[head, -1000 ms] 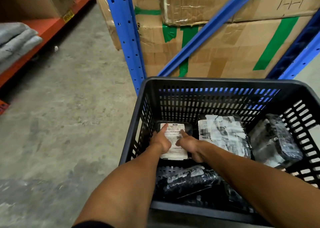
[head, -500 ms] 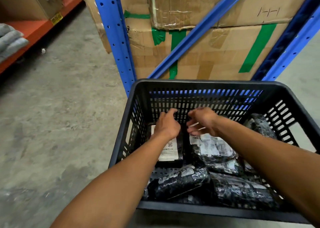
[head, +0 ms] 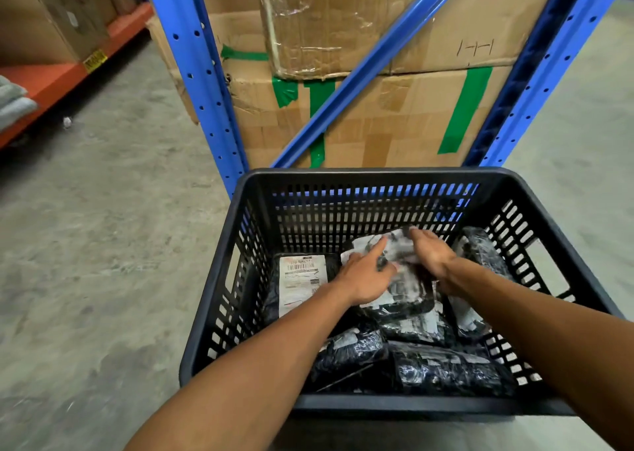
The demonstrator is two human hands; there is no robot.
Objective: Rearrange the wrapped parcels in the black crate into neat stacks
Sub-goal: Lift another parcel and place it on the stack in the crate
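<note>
Your left hand [head: 365, 275] and right hand [head: 430, 255] flank the middle parcel [head: 398, 268] at the far centre of the black crate [head: 377, 176], each open and pressed against it, not closed around it. It lies directly under your palms, long axis running near to far, and neither hand is clearly nearer. It is black wrap with crumpled white labels. The labelled parcel [head: 300, 284] lies flat just left, a likely stack base.

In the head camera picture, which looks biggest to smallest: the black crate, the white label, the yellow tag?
1. Black crate
2. White label
3. Yellow tag, though it is farther away, so its true size is unsure.
</note>
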